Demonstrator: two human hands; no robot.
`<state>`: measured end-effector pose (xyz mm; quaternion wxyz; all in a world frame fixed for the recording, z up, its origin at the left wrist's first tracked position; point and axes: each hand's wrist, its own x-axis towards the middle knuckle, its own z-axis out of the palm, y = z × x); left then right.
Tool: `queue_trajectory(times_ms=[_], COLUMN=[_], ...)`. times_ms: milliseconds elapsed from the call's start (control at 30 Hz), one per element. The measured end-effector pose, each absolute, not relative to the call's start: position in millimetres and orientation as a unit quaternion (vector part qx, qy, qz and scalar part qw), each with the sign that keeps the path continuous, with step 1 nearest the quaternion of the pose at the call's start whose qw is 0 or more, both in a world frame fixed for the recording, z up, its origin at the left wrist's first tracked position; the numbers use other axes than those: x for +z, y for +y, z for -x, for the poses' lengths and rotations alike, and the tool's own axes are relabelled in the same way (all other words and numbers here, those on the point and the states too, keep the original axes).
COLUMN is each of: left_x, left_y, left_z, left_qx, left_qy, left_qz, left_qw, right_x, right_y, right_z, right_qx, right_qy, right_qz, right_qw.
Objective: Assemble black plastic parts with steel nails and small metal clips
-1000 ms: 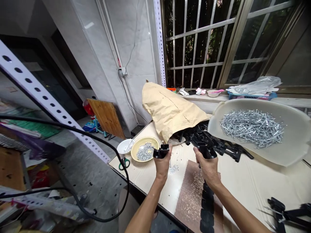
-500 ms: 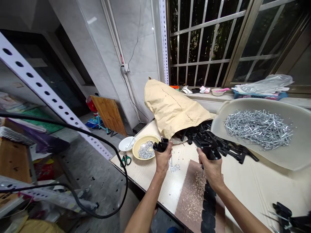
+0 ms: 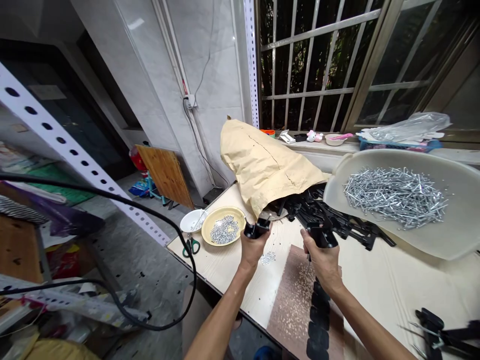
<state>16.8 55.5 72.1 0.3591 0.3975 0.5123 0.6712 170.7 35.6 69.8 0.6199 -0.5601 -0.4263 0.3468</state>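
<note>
Wrapped in my left hand is a black plastic part, held above the table just right of the yellow bowl of small metal pieces. My right hand grips another black plastic part over the far end of a brown board. A thin metal pin points down beneath that right part. Fingers cover much of both parts. Along the board runs a row of black rounded pieces, beside scattered pale crumbs.
A paper sack spills black plastic parts at the back. On the right stands a large pale basin of metal pins. Green-handled scissors and a white bowl sit left. Black assemblies lie front right.
My left hand has turned and shifted slightly right, away from the yellow bowl; the pin seen hanging by it no longer shows there. My right hand keeps its hold, nearly still.
</note>
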Motion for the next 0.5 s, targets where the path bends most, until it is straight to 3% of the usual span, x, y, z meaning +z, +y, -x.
queue_trajectory(times_ms=[500], left_x=[56], left_y=[59], left_z=[-30], left_qx=[0.658], left_qy=[0.507], left_qz=[-0.361], left_qw=[0.424], right_x=[61], right_y=[39], right_z=[-168], right_qx=[0.355], right_qy=[-0.423], right_qz=[0.549], right_qw=[0.627])
